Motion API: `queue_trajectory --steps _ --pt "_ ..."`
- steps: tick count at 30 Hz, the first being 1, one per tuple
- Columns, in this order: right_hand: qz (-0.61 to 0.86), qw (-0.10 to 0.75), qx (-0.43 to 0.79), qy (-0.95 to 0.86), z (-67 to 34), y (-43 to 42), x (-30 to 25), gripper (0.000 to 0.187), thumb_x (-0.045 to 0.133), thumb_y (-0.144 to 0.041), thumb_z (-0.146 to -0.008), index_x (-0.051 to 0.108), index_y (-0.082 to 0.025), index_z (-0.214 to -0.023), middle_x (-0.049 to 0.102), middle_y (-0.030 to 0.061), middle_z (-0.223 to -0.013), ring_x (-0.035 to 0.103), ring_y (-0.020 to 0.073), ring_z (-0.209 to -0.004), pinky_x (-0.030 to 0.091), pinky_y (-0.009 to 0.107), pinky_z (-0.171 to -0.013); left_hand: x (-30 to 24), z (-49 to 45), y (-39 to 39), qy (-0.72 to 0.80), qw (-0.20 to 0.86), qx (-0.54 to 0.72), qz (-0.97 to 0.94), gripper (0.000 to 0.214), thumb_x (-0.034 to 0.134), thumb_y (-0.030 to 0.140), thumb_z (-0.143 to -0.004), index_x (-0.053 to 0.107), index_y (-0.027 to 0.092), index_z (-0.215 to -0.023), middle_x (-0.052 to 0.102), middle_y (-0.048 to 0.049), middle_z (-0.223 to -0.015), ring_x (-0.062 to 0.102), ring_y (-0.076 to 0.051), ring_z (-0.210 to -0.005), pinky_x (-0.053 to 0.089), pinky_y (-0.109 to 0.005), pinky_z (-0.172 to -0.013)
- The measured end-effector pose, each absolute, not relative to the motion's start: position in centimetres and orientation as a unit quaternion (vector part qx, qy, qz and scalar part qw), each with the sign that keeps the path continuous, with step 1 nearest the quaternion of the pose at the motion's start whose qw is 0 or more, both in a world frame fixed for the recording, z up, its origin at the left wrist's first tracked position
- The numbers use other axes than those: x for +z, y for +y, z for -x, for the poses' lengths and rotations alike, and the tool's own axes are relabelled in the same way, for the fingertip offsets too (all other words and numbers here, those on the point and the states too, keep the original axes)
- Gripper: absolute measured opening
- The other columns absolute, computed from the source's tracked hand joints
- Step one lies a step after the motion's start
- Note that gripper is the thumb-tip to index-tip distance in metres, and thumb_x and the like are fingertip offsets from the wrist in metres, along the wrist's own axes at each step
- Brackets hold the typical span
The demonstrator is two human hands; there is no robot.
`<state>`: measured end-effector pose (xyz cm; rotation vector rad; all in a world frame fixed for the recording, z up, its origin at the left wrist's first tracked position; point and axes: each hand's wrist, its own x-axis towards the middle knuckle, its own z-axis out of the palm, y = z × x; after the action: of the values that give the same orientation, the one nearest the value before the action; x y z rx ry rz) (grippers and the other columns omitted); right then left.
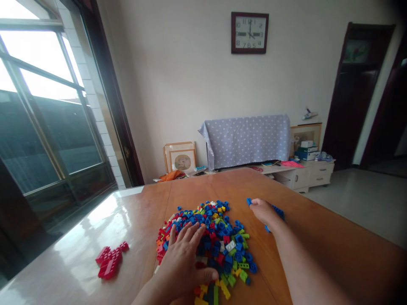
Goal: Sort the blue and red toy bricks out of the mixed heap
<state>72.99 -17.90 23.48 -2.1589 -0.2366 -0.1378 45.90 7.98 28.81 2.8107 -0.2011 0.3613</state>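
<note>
Wall clock (pixel 249 33): marked with dark numerals
Clock, top: 11, 12, 1
Clock, left: 10, 9, 8
Clock, right: 2, 3, 4
Clock, bottom: 7, 6, 5
Stacked boxes (pixel 307 155): too small to read

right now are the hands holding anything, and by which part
The right hand holds a blue brick, apparently by its near end; the left hand spreads over the pile, no grip visible.
</note>
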Motion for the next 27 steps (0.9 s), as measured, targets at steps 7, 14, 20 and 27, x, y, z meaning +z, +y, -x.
queue_trajectory --steps 7,14,20,27 --pt "0.840 0.517 -0.002 -0.165 -71.4 -15.3 24.3 0.039 0.050 -0.032 -0.086 0.066 -0.018 -0.118 0.074 0.0121 -0.113 0.070 0.0220 -0.100 0.054 0.029 -0.082 29.2 -45.2 7.3 -0.095 0.154 0.073 -0.981 0.121 0.078 0.076 -0.057 0.023 0.037 -0.158 0.029 -0.0100 -0.164 0.021 -0.049 -0.149 -0.003 -0.076 -0.115" --pt "0.812 0.518 0.072 -0.259 -68.0 -12.3 24.4 0.037 0.051 -0.032 -0.085 0.069 -0.016 -0.113 0.075 0.0050 -0.087 0.070 0.0184 -0.073 0.051 0.026 -0.060 28.2 -45.3 6.5 -0.118 0.159 0.031 -0.980 0.123 0.080 0.073 -0.054 0.025 0.035 -0.158 0.023 -0.0092 -0.165 0.014 -0.049 -0.150 -0.005 -0.075 -0.115" --pt "0.813 0.470 -0.001 -0.344 -65.6 -11.4 25.8 0.035 0.052 -0.037 -0.090 0.072 -0.019 -0.112 0.075 0.0042 -0.091 0.068 0.0204 -0.081 0.052 0.031 -0.075 28.1 -45.7 6.4 -0.105 0.161 0.081 -0.978 0.116 0.075 0.076 -0.060 0.026 0.037 -0.158 0.025 -0.0099 -0.165 0.016 -0.047 -0.151 -0.007 -0.075 -0.115" --pt "0.809 0.402 -0.064 -0.424 -63.1 -10.1 26.9 0.031 0.058 -0.034 -0.089 0.073 -0.022 -0.114 0.072 0.0077 -0.112 0.062 0.0239 -0.107 0.047 0.037 -0.097 27.5 -46.6 7.1 -0.052 0.129 0.137 -0.981 0.086 0.069 0.060 -0.080 0.034 0.037 -0.155 0.027 -0.0071 -0.165 0.020 -0.042 -0.151 -0.003 -0.071 -0.119"
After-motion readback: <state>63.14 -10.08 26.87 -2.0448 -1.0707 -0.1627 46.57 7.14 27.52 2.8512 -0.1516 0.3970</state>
